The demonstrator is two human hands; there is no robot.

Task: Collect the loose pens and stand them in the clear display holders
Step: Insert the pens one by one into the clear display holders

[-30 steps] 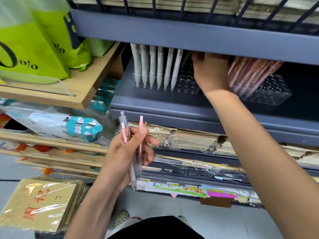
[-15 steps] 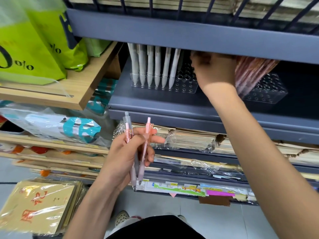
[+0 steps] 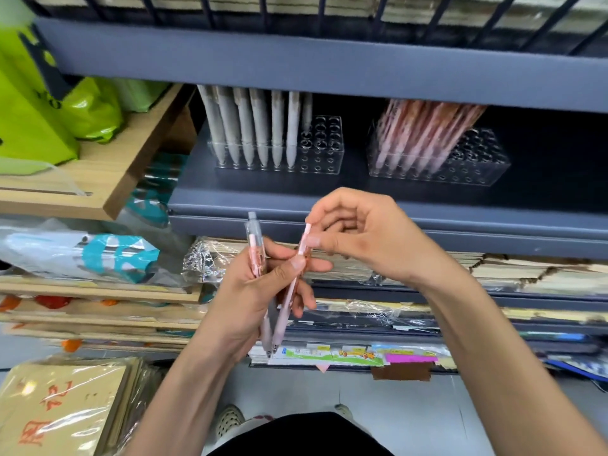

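Holding two pink pens (image 3: 280,329) in my left hand (image 3: 243,301), I curl my fingers round their middles. My right hand (image 3: 368,238) pinches the top of one pen between thumb and finger. The pens look light, thin and stiff. Their plastic is smooth and hard and may slip, so I think a pinch near the top end is best, with the tip pointing down. Up past my right hand, a clear holder (image 3: 477,169) sits on the gray shelf (image 3: 329,199). It is a see-through box full of little round holes. More pink pens lean in it, and some holes look free.
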